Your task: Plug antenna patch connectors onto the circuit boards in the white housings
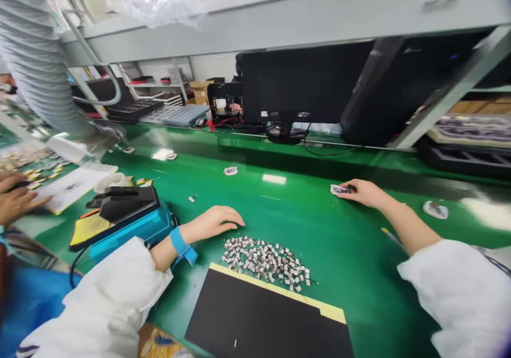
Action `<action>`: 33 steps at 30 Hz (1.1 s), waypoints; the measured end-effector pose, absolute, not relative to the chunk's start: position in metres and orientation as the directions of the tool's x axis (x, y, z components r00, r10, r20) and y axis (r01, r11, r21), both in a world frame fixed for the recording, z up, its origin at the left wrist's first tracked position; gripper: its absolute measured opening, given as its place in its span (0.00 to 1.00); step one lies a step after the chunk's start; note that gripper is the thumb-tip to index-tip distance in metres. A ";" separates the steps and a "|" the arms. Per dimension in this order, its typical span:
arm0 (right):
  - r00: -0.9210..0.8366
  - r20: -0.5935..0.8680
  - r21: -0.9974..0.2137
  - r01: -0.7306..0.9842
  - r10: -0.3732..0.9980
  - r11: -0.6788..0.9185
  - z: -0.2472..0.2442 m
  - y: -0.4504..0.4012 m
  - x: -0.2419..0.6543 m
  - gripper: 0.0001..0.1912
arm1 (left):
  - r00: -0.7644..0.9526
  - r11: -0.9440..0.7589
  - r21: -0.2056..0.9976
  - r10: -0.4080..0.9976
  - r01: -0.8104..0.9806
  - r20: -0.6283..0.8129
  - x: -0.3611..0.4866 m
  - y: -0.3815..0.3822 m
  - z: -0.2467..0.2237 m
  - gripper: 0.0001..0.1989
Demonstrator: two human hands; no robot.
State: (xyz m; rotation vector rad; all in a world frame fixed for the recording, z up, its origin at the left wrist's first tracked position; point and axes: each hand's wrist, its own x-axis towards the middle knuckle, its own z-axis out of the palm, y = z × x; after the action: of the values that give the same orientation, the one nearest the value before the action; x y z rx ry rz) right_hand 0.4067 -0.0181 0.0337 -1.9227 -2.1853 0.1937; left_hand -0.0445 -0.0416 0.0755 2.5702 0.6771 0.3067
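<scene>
My left hand [213,222], with a blue band at the wrist, hovers or rests just up and left of a pile of small silvery parts [265,262] on the green mat. Its fingers are stretched out and hold nothing. Farther right, my right hand [357,192] pinches a small white-edged piece [338,189] with something dark at the fingertips. Below the pile lies a black sheet [263,315] with a yellow edge. A similar white-edged piece [230,171] sits near the mat's centre, and another [436,209] lies to the right of my right hand.
A blue device [131,230] with a black holder stands left of my left hand. At the far left, another person's hand [19,198] is by a white sheet [75,185]. A monitor [295,86] stands behind the green table [279,204]; a grey duct [35,55] hangs at left.
</scene>
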 end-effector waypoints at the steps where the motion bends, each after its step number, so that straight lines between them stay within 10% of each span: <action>1: -0.119 0.098 -0.259 0.955 0.988 0.141 0.034 -0.020 0.402 0.16 | 0.873 -0.785 0.480 0.482 0.391 0.076 -0.045 -0.049 0.074 0.09; 9: -0.258 0.200 -0.403 0.858 0.945 0.319 0.033 -0.046 0.280 0.17 | 0.956 -0.884 0.376 0.295 0.277 -0.010 -0.029 -0.044 0.059 0.13; 17: -0.441 0.172 -0.525 0.716 0.881 0.461 0.014 -0.068 0.230 0.25 | 0.826 -0.806 0.326 0.553 0.494 0.114 -0.043 -0.036 0.044 0.13; 33: -0.471 0.244 -0.577 0.632 0.847 0.518 0.012 -0.070 0.234 0.15 | 0.887 -0.893 0.204 0.434 0.400 0.157 -0.046 -0.013 0.041 0.16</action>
State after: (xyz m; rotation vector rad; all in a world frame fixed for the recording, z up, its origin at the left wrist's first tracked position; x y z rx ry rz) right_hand 0.2338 -0.0699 0.0116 -1.2050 -2.2553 0.5660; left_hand -0.0463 -0.0128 0.0410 2.8892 0.6430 0.2968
